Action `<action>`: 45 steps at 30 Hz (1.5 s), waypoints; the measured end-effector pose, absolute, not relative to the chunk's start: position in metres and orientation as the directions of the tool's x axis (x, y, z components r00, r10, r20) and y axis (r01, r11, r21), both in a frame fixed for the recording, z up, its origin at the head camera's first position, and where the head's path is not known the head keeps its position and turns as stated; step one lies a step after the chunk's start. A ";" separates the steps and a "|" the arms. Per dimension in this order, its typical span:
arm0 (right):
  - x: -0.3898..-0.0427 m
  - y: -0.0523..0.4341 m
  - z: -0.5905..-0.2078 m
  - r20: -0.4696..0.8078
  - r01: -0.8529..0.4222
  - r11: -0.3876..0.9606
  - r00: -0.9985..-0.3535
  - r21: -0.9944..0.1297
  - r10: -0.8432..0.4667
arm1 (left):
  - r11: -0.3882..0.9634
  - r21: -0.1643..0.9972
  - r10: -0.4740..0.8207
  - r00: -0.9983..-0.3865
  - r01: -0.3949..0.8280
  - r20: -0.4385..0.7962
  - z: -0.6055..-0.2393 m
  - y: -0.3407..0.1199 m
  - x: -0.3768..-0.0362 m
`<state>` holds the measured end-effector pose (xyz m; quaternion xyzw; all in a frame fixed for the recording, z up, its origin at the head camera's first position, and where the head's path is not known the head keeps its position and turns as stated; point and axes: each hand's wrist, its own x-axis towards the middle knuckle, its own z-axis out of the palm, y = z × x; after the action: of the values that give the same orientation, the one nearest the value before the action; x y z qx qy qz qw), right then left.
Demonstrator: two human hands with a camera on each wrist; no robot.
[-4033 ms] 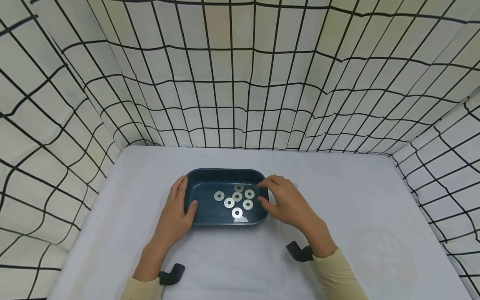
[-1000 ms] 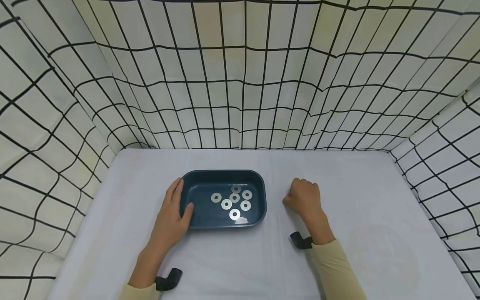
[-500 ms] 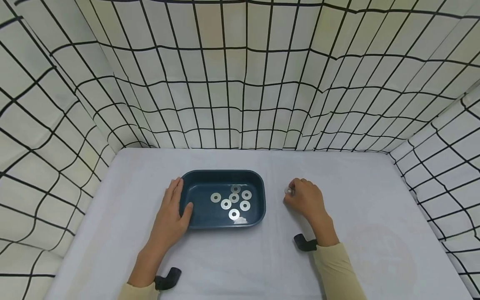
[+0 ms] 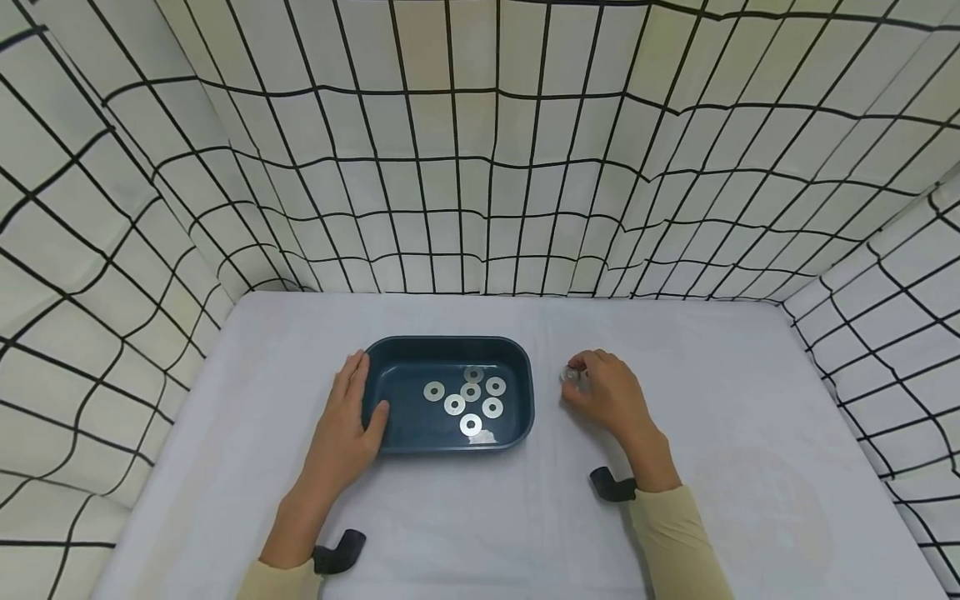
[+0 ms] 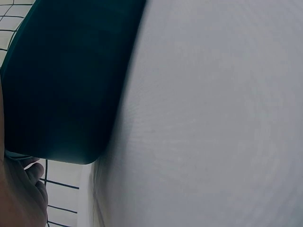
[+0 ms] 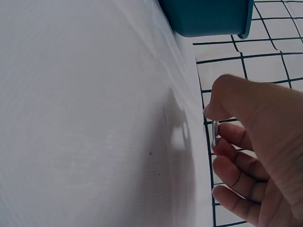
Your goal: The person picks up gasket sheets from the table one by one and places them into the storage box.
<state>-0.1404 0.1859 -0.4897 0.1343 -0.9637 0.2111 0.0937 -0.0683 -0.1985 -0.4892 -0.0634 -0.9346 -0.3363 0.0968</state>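
Note:
A dark blue tray point(image 4: 405, 429) lies on the white-covered table, with several flat metal washers point(image 4: 454, 405) spread over its floor. My left hand point(image 4: 341, 429) holds the tray's left end, fingers along the outer wall and thumb over the rim. Just right of the tray, my right hand point(image 4: 609, 396) pinches a washer point(image 4: 569, 375) between thumb and fingers. From the right wrist, that washer point(image 6: 215, 132) appears edge-on, slightly above the cloth, and a ring-shaped shadow falls below. Whether more than one piece is in the pinch, I cannot tell.
A white cloth point(image 4: 465, 517) covers the table. Black netting point(image 4: 487, 192) over pale walls rises along the back and both sides. A dark bent piece point(image 4: 341, 552) sits at the left wrist, and another point(image 4: 611, 485) at the right.
My right hand went from the tray's right end to the table beside it, closed down there, then brought a washer into sight, shifting slightly left. My left hand stays at the tray.

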 end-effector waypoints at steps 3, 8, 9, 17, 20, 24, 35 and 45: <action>-0.141 0.183 -0.487 0.260 -0.327 0.863 -0.936 -0.385 -0.238 | 0.768 0.614 0.052 -0.973 0.184 0.227 -0.489 -0.199 -0.069; -0.139 0.178 -0.482 0.277 -0.353 0.849 -0.926 -0.394 -0.257 | 0.762 0.619 0.052 -0.971 0.188 0.232 -0.487 -0.199 -0.068; -0.138 0.176 -0.481 0.279 -0.356 0.847 -0.925 -0.395 -0.259 | 0.760 0.622 0.051 -0.972 0.188 0.231 -0.486 -0.198 -0.068; -0.133 0.165 -0.469 0.284 -0.391 0.845 -0.911 -0.364 -0.299 | 0.762 0.619 0.047 -0.969 0.192 0.242 -0.486 -0.197 -0.067; -0.131 0.161 -0.465 0.282 -0.404 0.847 -0.905 -0.345 -0.317 | 0.766 0.615 0.048 -0.970 0.188 0.238 -0.487 -0.197 -0.067; -0.129 0.157 -0.460 0.266 -0.408 0.851 -0.905 -0.331 -0.331 | 0.767 0.615 0.048 -0.972 0.183 0.230 -0.487 -0.198 -0.067; -0.129 0.148 -0.447 0.320 -0.486 0.825 -0.861 -0.287 -0.396 | 0.767 0.617 0.050 -0.976 0.173 0.211 -0.491 -0.199 -0.070; -0.135 0.126 -0.430 0.274 -0.512 0.803 -0.854 -0.304 -0.441 | 0.765 0.624 0.046 -0.980 0.158 0.192 -0.492 -0.199 -0.071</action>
<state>-0.1352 0.1263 -0.4303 0.2524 -0.9447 0.1865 0.0954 -0.0707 -0.1993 -0.4916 -0.0544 -0.9358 -0.3381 0.0831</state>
